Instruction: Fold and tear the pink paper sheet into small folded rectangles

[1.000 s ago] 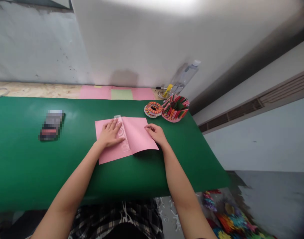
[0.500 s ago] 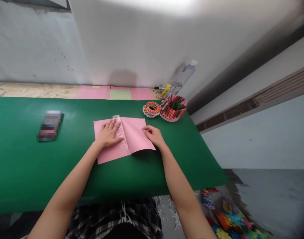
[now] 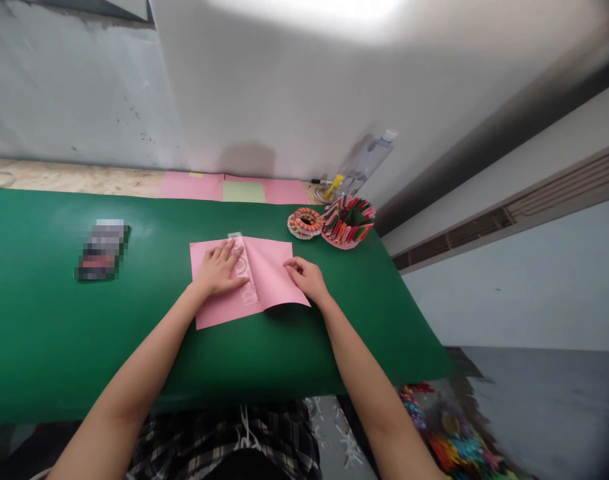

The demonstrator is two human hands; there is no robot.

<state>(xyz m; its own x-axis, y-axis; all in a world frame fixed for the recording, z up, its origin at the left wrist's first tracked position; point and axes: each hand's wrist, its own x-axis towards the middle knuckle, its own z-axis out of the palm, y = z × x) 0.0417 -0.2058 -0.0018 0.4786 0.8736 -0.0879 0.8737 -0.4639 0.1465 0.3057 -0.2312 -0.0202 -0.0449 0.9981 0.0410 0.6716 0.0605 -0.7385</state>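
Note:
A pink paper sheet (image 3: 274,267) lies on the green table, its right part bent up off the surface. Across its middle rests a clear ruler (image 3: 249,290). My left hand (image 3: 220,268) lies spread over the ruler and the left part of the sheet, pressing on both. At the sheet's right edge, my right hand (image 3: 307,275) is closed, thumb and fingers pinching the paper.
Behind the sheet stand a ring of folded paper (image 3: 304,222) and a round bundle of folded strips (image 3: 348,223). A bottle (image 3: 372,160) leans at the wall, near a yellow glue tube (image 3: 334,185). A blurred phone-like object (image 3: 103,250) lies left.
The view has shifted slightly. My right hand has moved a little to the left relative to the sheet, with the raised paper edge in it. My left hand stays on the ruler.

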